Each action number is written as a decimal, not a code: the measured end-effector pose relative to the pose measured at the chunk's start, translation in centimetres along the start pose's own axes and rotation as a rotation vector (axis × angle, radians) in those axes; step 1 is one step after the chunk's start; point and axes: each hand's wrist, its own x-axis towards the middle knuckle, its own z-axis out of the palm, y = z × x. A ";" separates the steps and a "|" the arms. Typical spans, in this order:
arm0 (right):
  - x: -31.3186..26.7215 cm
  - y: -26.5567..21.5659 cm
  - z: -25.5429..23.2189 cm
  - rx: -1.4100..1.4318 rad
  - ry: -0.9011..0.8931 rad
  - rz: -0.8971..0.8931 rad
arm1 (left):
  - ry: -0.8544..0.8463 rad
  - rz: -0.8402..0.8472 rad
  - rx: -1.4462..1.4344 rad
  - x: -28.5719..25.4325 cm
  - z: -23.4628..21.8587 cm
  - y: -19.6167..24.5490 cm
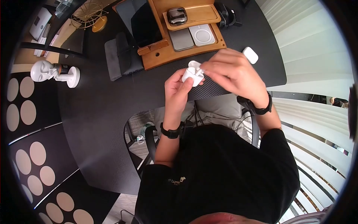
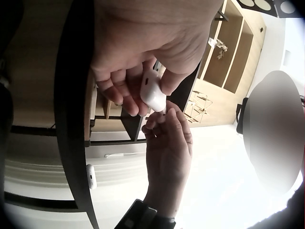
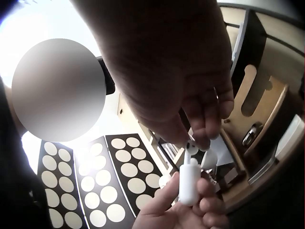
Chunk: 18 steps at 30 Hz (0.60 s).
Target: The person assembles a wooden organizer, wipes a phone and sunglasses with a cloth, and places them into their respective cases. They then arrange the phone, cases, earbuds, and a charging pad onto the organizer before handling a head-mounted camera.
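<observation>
In the head view my left hand (image 1: pixel 176 89) grips a small white earbud charging case (image 1: pixel 191 81) with its lid flipped up, above the desk's front edge. The thumb lies across the front of the case. My right hand (image 1: pixel 235 71) is right at the open lid, pinching a white earbud (image 3: pixel 191 147) between thumb and fingertips. In the right wrist view the earbud's stem points down at the case mouth. A second white earbud case (image 1: pixel 250 55), closed, lies on the desk to the right.
A wooden desk organizer (image 1: pixel 160 59) stands ahead, bearing a grey pad, a white charging pad (image 1: pixel 203 34) and a dark glossy case (image 1: pixel 176 16). A white head figurine (image 1: pixel 44 71) stands at the left. The black desk (image 1: pixel 97 123) curves around; a curtain (image 1: pixel 309 44) hangs at right.
</observation>
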 end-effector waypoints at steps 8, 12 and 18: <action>-0.2 0.4 0.4 0.071 -0.024 0.048 | 0.003 0.011 -0.009 0.1 0.1 0.0; 0.0 0.4 0.6 0.037 -0.008 0.086 | 0.004 0.012 -0.014 0.0 0.1 0.1; -0.4 0.9 1.2 0.072 -0.021 0.102 | -0.007 0.016 -0.007 0.1 0.0 0.0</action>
